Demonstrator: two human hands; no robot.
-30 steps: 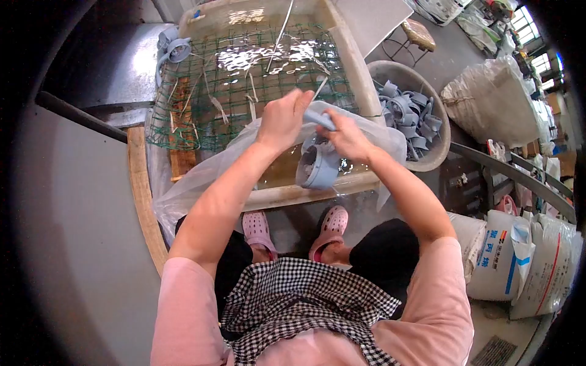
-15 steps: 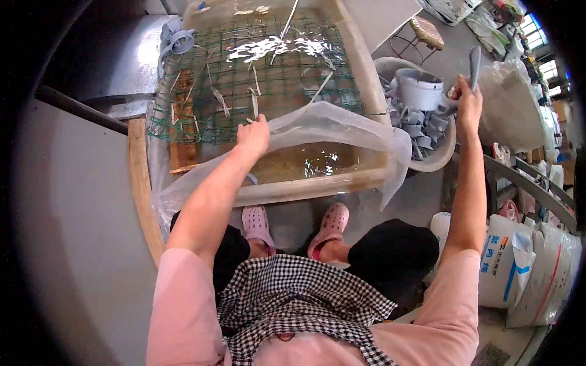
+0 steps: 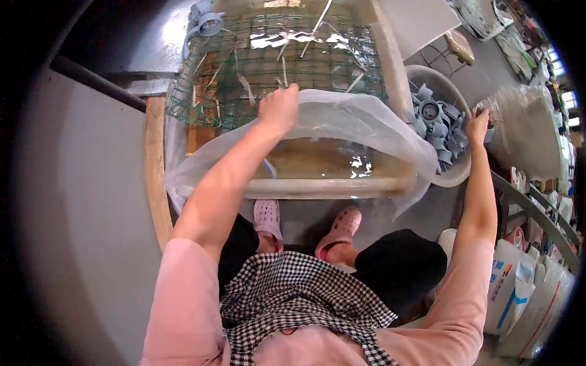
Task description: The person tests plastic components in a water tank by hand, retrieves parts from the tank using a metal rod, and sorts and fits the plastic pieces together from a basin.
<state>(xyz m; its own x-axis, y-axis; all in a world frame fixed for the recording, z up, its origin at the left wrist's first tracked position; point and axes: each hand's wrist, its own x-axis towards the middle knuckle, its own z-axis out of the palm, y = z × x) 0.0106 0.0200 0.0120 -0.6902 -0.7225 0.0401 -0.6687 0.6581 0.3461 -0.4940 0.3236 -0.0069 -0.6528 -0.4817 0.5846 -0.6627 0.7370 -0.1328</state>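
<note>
My left hand [image 3: 278, 111] is closed at the near edge of a green mesh net [image 3: 244, 58] tied with pale strips. A translucent plastic sheet [image 3: 366, 119] rises to the same hand; whether the fingers pinch both, I cannot tell. Below lies a pale tub [image 3: 317, 188] of brownish water, with the net over its far part. Over on the right, my right hand [image 3: 477, 128] is closed beside a round basket [image 3: 466, 152]. A bit of grey plastic piece [image 3: 489, 132] shows past its fingers, mostly hidden. Grey bladed parts [image 3: 441, 129] fill the basket.
Another grey bladed part [image 3: 209, 24] sits at the tub's far left corner. A wooden plank [image 3: 157, 174] edges the left side. A small stool [image 3: 459, 46], a large plastic bag [image 3: 528, 131], a metal rail [image 3: 537, 222] and printed sacks [image 3: 510, 287] line the right.
My left hand has moved up and rightward in view, near the net and sheet. The right hand has dropped to the basket's outer side; the large grey part beside it no longer shows whole.
</note>
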